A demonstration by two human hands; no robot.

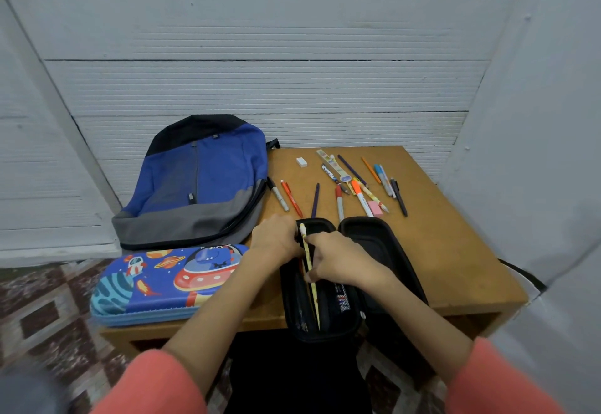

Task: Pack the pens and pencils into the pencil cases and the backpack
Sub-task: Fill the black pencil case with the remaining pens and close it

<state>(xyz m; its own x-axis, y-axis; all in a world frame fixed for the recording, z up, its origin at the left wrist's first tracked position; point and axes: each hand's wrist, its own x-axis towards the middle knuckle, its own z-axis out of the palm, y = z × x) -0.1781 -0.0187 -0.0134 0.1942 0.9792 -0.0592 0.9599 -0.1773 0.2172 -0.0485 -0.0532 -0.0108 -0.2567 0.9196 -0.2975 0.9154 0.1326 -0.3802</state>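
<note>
A black pencil case (383, 244) lies open at the table's front edge. My right hand (338, 259) pinches a yellow pencil (312, 290) that lies lengthwise in the case's left half, eraser end pointing away from me. My left hand (276, 238) grips the case's far left rim. A blue space-print pencil case (162, 283) lies shut to the left. Behind it a blue, grey and black backpack (201, 182) lies flat. Several pens, pencils and markers (357, 186) are scattered across the back of the table.
The wooden table (455, 251) stands against a white ribbed wall. A white eraser (301, 162) lies near the back and a pink eraser (377, 208) among the pens. Patterned floor tiles show on the left. A white panel stands close on the right.
</note>
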